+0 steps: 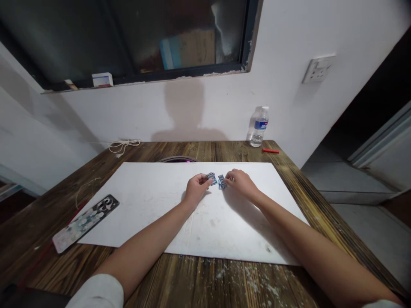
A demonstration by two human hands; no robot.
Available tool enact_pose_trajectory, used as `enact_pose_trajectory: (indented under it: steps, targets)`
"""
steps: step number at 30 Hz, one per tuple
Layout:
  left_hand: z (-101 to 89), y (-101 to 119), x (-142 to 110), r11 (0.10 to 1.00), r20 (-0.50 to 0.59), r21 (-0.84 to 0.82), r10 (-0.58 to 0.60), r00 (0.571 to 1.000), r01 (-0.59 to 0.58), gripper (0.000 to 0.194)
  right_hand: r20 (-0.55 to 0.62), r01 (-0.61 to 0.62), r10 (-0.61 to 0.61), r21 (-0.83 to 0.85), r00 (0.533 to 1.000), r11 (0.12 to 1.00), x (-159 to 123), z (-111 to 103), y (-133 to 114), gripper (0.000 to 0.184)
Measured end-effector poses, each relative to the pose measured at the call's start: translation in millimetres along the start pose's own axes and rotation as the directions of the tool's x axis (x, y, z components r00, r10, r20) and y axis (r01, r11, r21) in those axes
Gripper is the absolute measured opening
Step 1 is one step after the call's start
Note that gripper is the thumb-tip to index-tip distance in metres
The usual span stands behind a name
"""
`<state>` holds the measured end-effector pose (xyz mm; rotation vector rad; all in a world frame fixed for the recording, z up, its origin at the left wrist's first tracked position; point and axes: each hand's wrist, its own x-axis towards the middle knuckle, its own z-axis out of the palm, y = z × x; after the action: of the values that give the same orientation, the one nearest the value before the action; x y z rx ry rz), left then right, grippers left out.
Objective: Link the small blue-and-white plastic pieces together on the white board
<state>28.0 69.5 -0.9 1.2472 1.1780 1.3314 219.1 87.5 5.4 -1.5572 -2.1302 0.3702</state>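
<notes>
Both hands are close together above the far middle of a white board (154, 205). My left hand (196, 188) pinches a small flat piece with blue edges and a grey face (211, 177) between thumb and fingers. A similar blue-edged flat piece (221, 183) is pinched in my right hand (240, 181), its fingers bent downward. A narrow gap separates the two pieces. They may be small cards or stacks of them; they are too small to tell. My fingers hide part of each piece.
A phone in a patterned case (86, 222) lies across the board's left edge. On the wooden table (205, 280) behind the board are a coiled white cable (124, 144), a water bottle (259, 127), a red stick-like object (270, 151) and a partly covered round dark thing (180, 159).
</notes>
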Motion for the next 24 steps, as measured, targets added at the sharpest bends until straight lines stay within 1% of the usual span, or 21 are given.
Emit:
enact_pose_trajectory:
  steps: [2, 3, 5, 6, 8, 10, 12, 14, 17, 22, 24]
  targets:
    - [0.1, 0, 0, 1.0, -0.002, 0.005, -0.004, 1.0, 0.004, 0.032, 0.016, -0.006, 0.008, -0.175, 1.0, 0.984, -2, -1, 1, 0.015]
    - [0.2, -1, 0, 1.0, -0.001, 0.005, -0.008, 1.0, 0.008, 0.032, 0.007, 0.001, 0.001, -0.228, 1.0, 0.974, -3, -1, 1, 0.015]
    - [0.3, -1, 0, 1.0, 0.004, 0.006, -0.012, 1.0, 0.011, 0.032, -0.043, 0.023, -0.035, -0.236, 0.998, 0.972, -5, -2, -1, 0.017]
    - [0.3, -1, 1, 1.0, 0.007, 0.01, -0.009, 1.0, 0.009, 0.032, -0.075, 0.042, -0.057, -0.191, 0.996, 0.981, -5, -3, -3, 0.02]
    - [0.2, -2, 1, 1.0, 0.016, 0.023, -0.002, 1.0, 0.001, 0.033, -0.132, 0.103, -0.107, -0.03, 0.986, 0.994, -5, -4, -8, 0.025]
    - [-0.1, -1, 0, 0.999, 0.034, 0.032, 0.006, 0.999, -0.007, 0.034, -0.153, 0.171, -0.147, 0.153, 0.977, 0.973, -5, -3, -12, 0.029]
    - [-0.3, 0, 0, 1.0, 0.057, 0.026, 0.012, 0.998, -0.014, 0.034, -0.151, 0.194, -0.154, 0.303, 0.976, 0.933, -4, -1, -14, 0.034]
    - [-0.4, 1, -1, 1.0, 0.076, 0.013, 0.019, 0.997, -0.02, 0.035, -0.123, 0.159, -0.116, 0.43, 0.986, 0.889, -2, 3, -14, 0.039]
    - [-0.1, 3, -2, 1.0, 0.082, -0.001, 0.025, 0.996, -0.025, 0.035, -0.052, 0.072, -0.051, 0.582, 0.997, 0.81, 0, 8, -10, 0.043]
    - [-0.2, 4, -1, 0.999, 0.064, -0.025, 0.032, 0.997, -0.03, 0.037, 0.02, 0.005, -0.029, 0.721, 0.999, 0.693, 1, 11, -7, 0.04]
    - [-0.3, 4, 0, 0.999, 0.061, -0.027, 0.033, 0.998, -0.031, 0.037, 0.038, -0.019, -0.015, 0.739, 0.999, 0.673, 1, 11, -7, 0.039]
